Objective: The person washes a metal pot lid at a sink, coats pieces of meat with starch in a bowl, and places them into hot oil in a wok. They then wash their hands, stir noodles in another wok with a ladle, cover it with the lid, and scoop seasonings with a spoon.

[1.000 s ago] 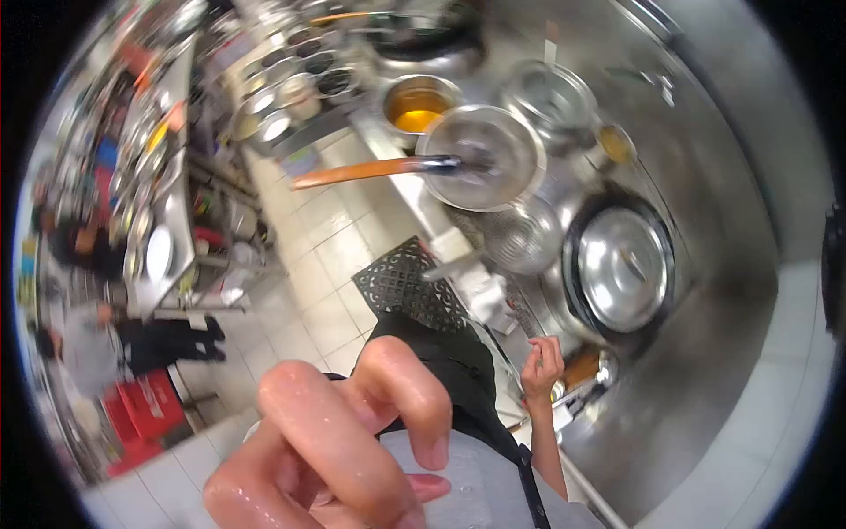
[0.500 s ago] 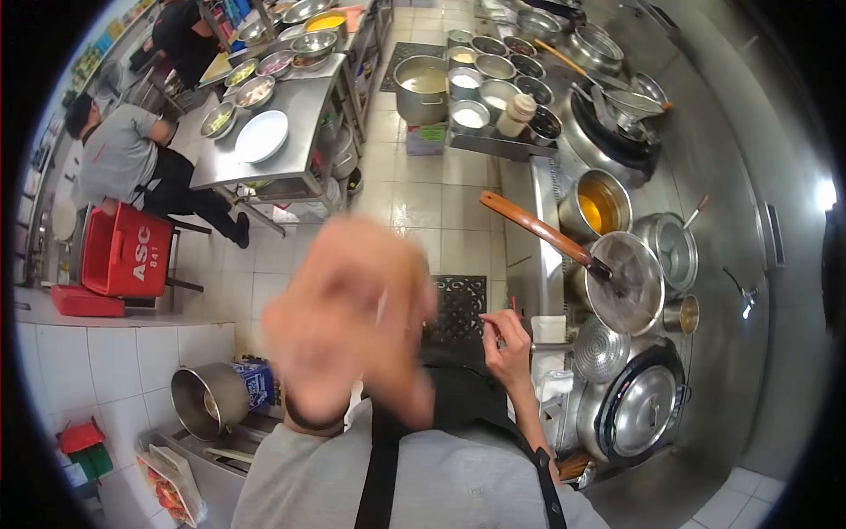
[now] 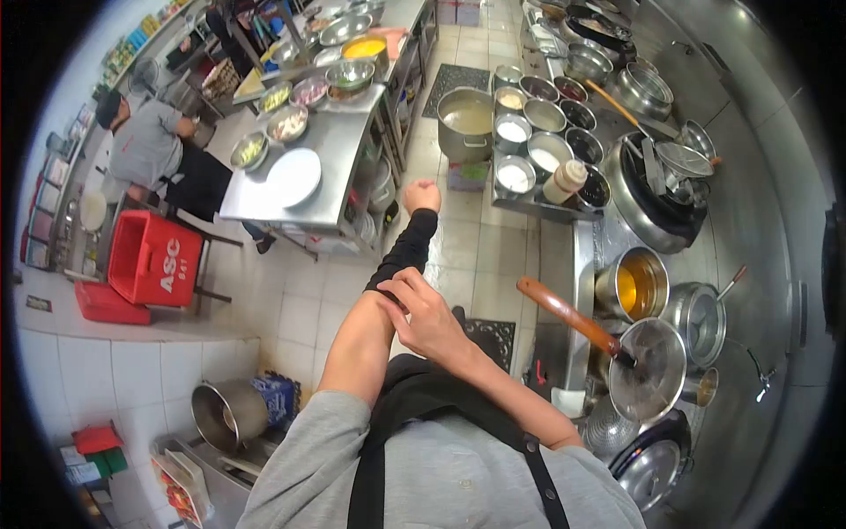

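Observation:
My left arm reaches forward over the tiled floor, a black arm sleeve (image 3: pixel 409 249) covering it from the wrist to just below the elbow. At its end my left hand (image 3: pixel 422 196) is closed in a loose fist, its fingers mostly turned away from view. My right hand (image 3: pixel 425 317) lies across the left forearm. Its thumb and fingers pinch the sleeve's upper edge near the elbow. A black apron (image 3: pixel 423 383) hangs over my grey shirt.
To the right, a stove counter holds a strainer (image 3: pixel 648 379) with a wooden handle (image 3: pixel 568 315), a pot of amber liquid (image 3: pixel 633 282) and several seasoning tins (image 3: pixel 514 132). At left are a steel table (image 3: pixel 339 172), a white plate (image 3: pixel 293 178), a red cooler (image 3: pixel 154 260) and a seated person (image 3: pixel 150 145).
My left hand, blurred close to the camera before, is now stretched out forward. My right hand has moved left from beside the stove onto the sleeve. The view has shifted slightly.

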A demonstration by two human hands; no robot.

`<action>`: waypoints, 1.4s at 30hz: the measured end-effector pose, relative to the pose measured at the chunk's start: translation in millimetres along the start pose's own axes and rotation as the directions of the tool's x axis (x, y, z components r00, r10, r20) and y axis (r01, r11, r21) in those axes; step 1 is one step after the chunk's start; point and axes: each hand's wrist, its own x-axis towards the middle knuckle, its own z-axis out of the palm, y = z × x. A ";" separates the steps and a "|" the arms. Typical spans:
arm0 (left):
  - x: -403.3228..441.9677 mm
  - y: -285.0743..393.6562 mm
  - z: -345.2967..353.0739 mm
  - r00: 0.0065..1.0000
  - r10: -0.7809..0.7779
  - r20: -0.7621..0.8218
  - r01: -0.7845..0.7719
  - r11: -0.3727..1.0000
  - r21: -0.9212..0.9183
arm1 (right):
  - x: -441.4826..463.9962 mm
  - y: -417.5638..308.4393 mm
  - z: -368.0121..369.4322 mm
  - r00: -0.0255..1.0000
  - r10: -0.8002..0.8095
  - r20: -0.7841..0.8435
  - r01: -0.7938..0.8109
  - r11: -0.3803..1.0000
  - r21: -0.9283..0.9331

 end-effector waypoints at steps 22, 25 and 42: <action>257.4 18.8 -0.7 0.978 0.194 0.080 -0.204 0.784 0.586 | 275.3 149.0 3.2 0.983 -0.148 -0.111 0.143 0.989 -0.045; 301.7 26.0 8.0 0.970 0.215 0.112 -0.240 0.784 0.572 | 321.4 171.2 13.3 0.993 -0.105 -0.052 0.099 0.989 -0.111; 510.5 103.1 54.1 0.547 0.330 0.769 0.384 0.718 -0.581 | 357.2 177.7 -16.6 0.993 0.116 0.022 -0.118 0.954 0.275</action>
